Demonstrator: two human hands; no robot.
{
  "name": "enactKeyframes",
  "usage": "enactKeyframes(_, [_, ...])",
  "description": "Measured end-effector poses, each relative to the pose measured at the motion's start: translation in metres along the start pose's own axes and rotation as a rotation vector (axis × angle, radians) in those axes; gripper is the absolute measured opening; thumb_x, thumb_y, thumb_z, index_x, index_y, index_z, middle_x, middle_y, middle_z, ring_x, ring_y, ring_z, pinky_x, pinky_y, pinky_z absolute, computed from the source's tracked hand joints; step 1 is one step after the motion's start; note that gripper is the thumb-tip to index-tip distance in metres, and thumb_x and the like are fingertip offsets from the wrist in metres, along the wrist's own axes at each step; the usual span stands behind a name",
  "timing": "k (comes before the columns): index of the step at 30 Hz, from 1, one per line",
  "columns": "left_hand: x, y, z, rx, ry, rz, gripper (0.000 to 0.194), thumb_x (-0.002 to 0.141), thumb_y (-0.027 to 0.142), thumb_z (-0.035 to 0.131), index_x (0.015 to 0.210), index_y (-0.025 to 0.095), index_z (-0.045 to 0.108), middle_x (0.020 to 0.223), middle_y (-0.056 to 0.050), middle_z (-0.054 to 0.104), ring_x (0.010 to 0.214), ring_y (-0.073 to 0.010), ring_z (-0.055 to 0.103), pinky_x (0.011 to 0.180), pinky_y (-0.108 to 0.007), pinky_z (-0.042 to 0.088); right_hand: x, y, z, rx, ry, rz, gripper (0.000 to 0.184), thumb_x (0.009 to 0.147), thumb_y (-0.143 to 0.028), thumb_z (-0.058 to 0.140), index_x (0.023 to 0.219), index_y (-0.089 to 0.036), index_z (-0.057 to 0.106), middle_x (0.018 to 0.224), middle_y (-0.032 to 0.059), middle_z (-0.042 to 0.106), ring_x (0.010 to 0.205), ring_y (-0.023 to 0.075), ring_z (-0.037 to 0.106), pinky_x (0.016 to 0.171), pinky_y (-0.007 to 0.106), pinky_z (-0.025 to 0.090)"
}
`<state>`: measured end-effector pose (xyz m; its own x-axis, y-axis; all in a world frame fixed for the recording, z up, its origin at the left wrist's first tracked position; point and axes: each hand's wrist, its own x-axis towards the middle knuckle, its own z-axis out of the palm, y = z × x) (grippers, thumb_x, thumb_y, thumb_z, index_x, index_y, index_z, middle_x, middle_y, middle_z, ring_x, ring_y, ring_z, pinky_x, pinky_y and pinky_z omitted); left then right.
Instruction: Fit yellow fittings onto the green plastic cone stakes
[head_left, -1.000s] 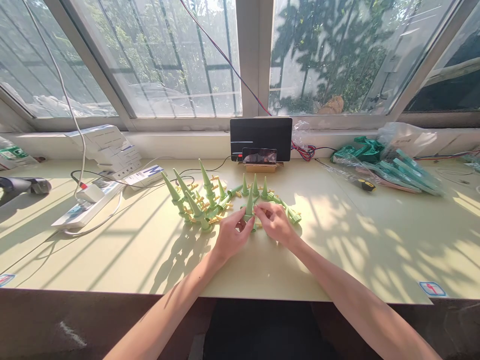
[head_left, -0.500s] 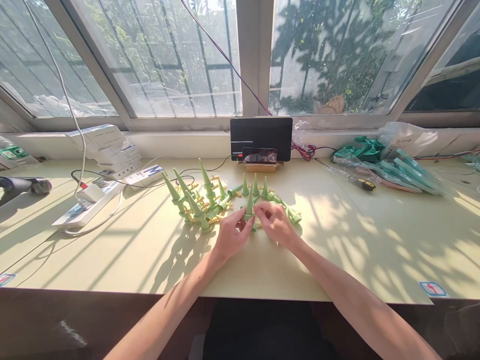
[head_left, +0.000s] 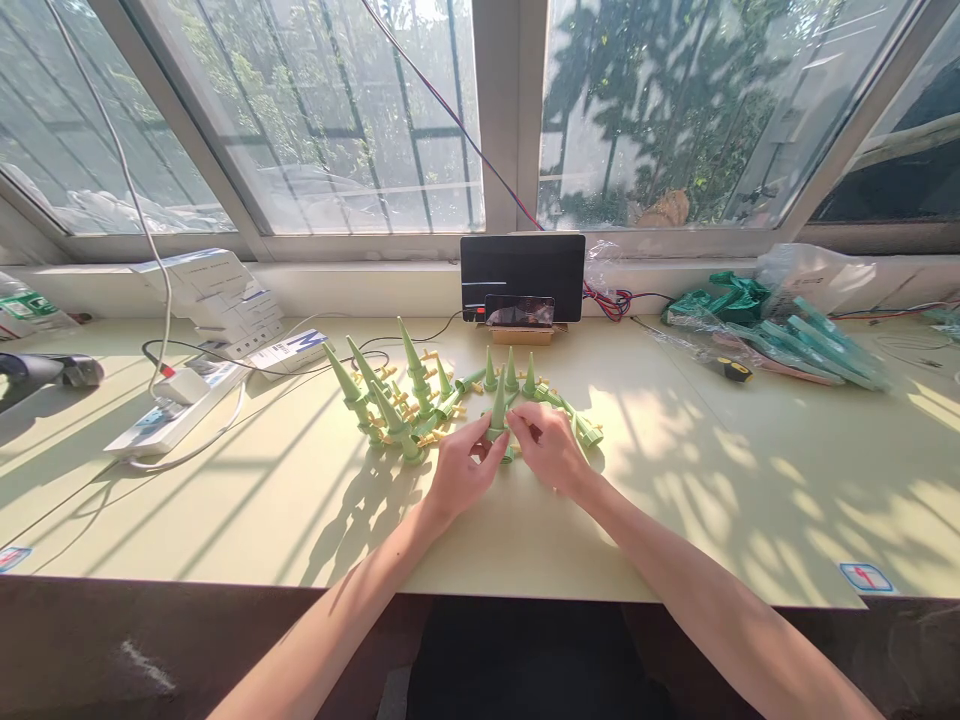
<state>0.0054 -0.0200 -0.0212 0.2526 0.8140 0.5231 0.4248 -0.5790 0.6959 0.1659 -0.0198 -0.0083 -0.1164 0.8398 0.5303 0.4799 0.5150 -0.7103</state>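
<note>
My left hand (head_left: 461, 472) pinches the base of an upright green cone spike (head_left: 498, 408) at the middle of the pale table (head_left: 225, 510). My right hand (head_left: 549, 446) is closed beside it, its fingertips pressed to the same spike's side, where a small yellow piece seems to sit. A cluster of several green spikes with yellow valves (head_left: 390, 400) stands just left of my hands. More green spikes (head_left: 581, 428) lie on their sides behind my right hand.
A dark screen with a phone on a stand (head_left: 522, 280) is at the back centre. A power strip with cables (head_left: 169, 410) and boxes (head_left: 217, 295) lie at the left. Plastic bags of green parts (head_left: 780, 325) lie at the back right. A dark tool (head_left: 45, 372) rests at the far left.
My right hand's fingers have shifted slightly against the spike. My left hand and the spike stay where they were.
</note>
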Motion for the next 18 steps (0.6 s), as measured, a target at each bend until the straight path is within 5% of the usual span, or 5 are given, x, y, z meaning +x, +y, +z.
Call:
enactKeyframes(8, [0.0012,0.0009,-0.0016,-0.216,-0.058,-0.101,0.032,0.091,0.035,0.059,0.115,0.016,0.068,0.076,-0.002,0.059,0.064,-0.0118,0.051,0.059,-0.023,0.051,-0.0013,0.0004,0.0025,-0.023,0.014,-0.034,0.032,0.098,-0.034,0.04,0.068,-0.022,0.044,0.061,-0.0013,0.047,0.055,0.0132,0.041,0.055,0.027,0.035])
enactKeyframes(18, [-0.0002,-0.0008,0.0007,-0.159,-0.031,-0.065,0.034,0.091,0.034,0.059,0.119,0.017,0.067,0.086,-0.005,0.067,0.069,-0.0134,0.058,0.065,-0.023,0.055,-0.0007,-0.0056,-0.0023,0.065,-0.025,0.069,0.038,0.096,-0.039,0.042,0.063,-0.022,0.035,0.055,-0.0028,0.035,0.05,0.0127,0.033,0.049,0.028,0.029])
